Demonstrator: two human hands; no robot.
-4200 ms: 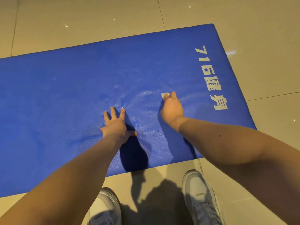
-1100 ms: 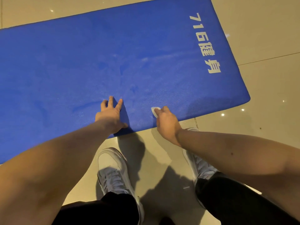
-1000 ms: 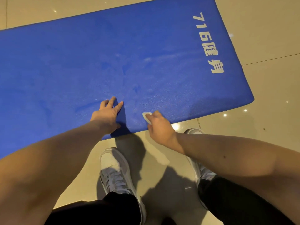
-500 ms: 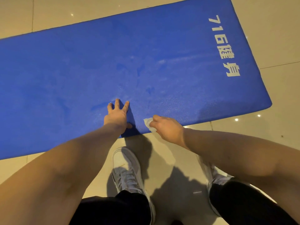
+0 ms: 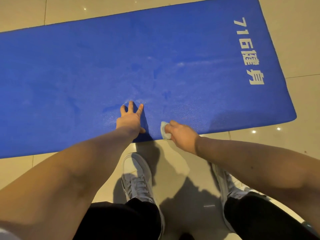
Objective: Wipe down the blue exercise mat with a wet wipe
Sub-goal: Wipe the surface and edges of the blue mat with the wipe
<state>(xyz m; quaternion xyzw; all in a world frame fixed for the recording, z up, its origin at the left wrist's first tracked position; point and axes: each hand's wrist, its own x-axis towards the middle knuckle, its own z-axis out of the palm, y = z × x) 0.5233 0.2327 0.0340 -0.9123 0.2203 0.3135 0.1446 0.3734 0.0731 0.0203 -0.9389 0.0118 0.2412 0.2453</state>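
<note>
The blue exercise mat point(image 5: 86, 75) lies flat across the tiled floor, with white lettering near its right end. My left hand point(image 5: 130, 118) presses flat on the mat near its front edge, fingers spread. Just to the right, my right hand point(image 5: 181, 134) is closed around a small white wet wipe point(image 5: 164, 131), which touches the mat's front edge. Faint damp streaks show on the mat beyond both hands.
Beige floor tiles point(image 5: 181, 161) surround the mat. My two white sneakers point(image 5: 138, 177) and black trouser legs point(image 5: 121, 220) stand just below the mat's front edge. Small light reflections dot the floor at the right.
My right hand has drawn the wipe from mid-mat back to the front edge and a little leftward. My left hand stays pressed on the mat. The camera view shifted slightly.
</note>
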